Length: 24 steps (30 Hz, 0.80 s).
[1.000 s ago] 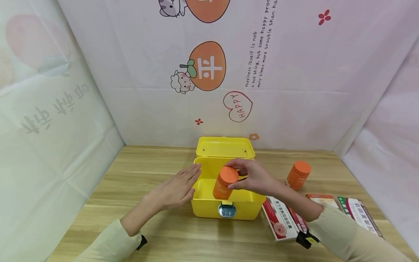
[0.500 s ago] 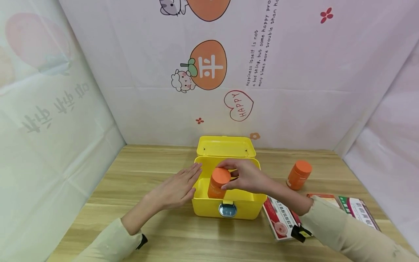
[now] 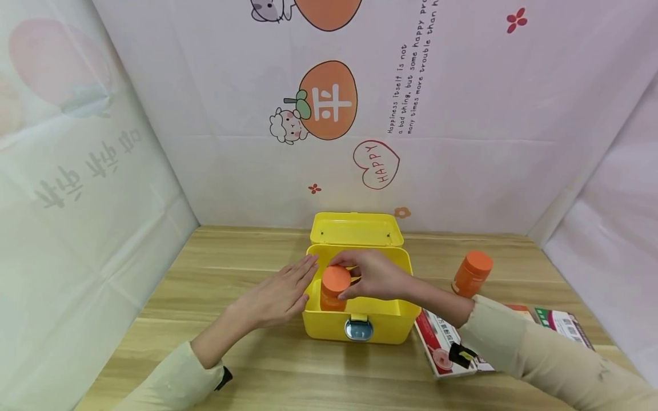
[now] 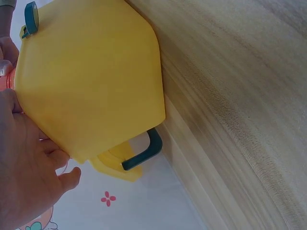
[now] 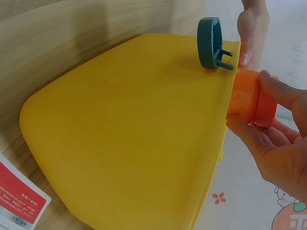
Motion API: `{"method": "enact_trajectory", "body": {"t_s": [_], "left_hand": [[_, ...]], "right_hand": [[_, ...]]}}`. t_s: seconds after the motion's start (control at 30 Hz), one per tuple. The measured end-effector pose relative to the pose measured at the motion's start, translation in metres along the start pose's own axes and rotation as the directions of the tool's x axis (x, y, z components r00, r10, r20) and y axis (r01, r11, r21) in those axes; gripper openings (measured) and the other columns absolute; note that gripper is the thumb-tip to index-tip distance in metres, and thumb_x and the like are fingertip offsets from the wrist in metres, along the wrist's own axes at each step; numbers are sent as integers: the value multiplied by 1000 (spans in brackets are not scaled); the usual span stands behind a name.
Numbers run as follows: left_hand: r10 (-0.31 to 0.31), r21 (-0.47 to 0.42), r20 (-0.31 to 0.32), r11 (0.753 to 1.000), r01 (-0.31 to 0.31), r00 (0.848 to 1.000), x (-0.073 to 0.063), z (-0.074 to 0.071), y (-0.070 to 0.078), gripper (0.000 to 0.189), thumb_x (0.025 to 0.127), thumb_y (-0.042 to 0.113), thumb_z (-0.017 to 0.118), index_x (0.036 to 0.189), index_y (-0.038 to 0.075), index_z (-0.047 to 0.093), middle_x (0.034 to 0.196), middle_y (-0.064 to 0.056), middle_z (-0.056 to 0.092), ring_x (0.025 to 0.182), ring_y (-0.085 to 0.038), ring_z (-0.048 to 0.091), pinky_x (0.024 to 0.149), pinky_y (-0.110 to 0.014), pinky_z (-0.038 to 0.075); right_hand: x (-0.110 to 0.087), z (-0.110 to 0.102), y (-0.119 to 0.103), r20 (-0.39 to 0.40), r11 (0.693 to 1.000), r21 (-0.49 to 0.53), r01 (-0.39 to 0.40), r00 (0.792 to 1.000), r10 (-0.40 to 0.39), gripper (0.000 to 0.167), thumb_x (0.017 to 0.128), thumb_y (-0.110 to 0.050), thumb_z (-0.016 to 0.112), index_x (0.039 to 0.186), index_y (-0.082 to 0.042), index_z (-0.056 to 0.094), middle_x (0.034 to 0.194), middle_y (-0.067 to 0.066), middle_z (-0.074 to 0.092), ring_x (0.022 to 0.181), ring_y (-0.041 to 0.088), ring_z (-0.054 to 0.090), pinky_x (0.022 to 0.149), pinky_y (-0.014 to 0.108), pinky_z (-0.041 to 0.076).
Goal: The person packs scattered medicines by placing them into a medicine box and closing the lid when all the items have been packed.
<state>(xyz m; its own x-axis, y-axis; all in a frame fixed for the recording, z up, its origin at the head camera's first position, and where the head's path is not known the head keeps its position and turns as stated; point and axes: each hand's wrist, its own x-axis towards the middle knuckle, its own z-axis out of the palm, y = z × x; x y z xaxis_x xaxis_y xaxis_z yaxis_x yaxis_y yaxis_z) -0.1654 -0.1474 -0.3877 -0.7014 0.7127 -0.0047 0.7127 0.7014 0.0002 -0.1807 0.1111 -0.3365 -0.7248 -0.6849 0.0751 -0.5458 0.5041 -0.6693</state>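
An orange bottle (image 3: 335, 281) with a round screw cap is gripped by my right hand (image 3: 377, 275), thumb on one side and fingers on the other. Its lower part dips below the rim of a yellow lidded box (image 3: 382, 328), at the left end of the opening. The box's lid (image 3: 354, 229) is tipped back, and a grey-blue latch (image 3: 358, 329) hangs at the front. My left hand (image 3: 280, 294) lies with straight fingers at the box's left rim. In the right wrist view the bottle (image 5: 244, 96) shows partly above the rim.
A second orange bottle (image 3: 472, 274) stands on the wooden table (image 3: 247, 371) to the right. Several flat medicine boxes lie near it, among them a red and white box (image 3: 437, 348), partly under my right forearm. A printed cloth wall (image 3: 231, 171) rises behind.
My right hand has carried the orange bottle leftward and lower, down into the left end of the yellow box. The left hand has stayed in place.
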Motion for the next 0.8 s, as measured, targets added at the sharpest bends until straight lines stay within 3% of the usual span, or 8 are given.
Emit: {"method": "enact_trajectory", "body": {"t_s": [0.23, 0.57, 0.8], "left_hand": [[-2, 0, 1, 1000, 2, 1000, -1, 0, 0, 62, 107, 35, 31, 159, 2, 18, 169, -11, 11, 156, -24, 13, 124, -44, 25], [-5, -14, 8, 1000, 5, 1000, -1, 2, 0, 63, 107, 36, 31, 159, 2, 17, 169, -10, 9, 157, -24, 11, 125, -44, 24], [-11, -15, 2, 1000, 11, 1000, -1, 3, -2, 65, 107, 40, 28, 159, 4, 16, 169, -9, 8, 157, -23, 11, 124, -47, 25]], "right_hand": [[7, 5, 2, 45, 999, -37, 13, 999, -11, 51, 77, -16, 85, 123, -9, 64, 121, 4, 71, 104, 16, 67, 88, 28, 59], [17, 12, 6, 101, 997, -62, 49, 994, -42, 50, 78, -13, 85, 122, -7, 64, 120, 6, 70, 114, 22, 68, 88, 29, 59], [25, 10, 6, 151, 990, -106, 97, 985, -80, 52, 77, -12, 85, 123, -3, 63, 118, 8, 71, 104, 19, 68, 85, 26, 60]]}}
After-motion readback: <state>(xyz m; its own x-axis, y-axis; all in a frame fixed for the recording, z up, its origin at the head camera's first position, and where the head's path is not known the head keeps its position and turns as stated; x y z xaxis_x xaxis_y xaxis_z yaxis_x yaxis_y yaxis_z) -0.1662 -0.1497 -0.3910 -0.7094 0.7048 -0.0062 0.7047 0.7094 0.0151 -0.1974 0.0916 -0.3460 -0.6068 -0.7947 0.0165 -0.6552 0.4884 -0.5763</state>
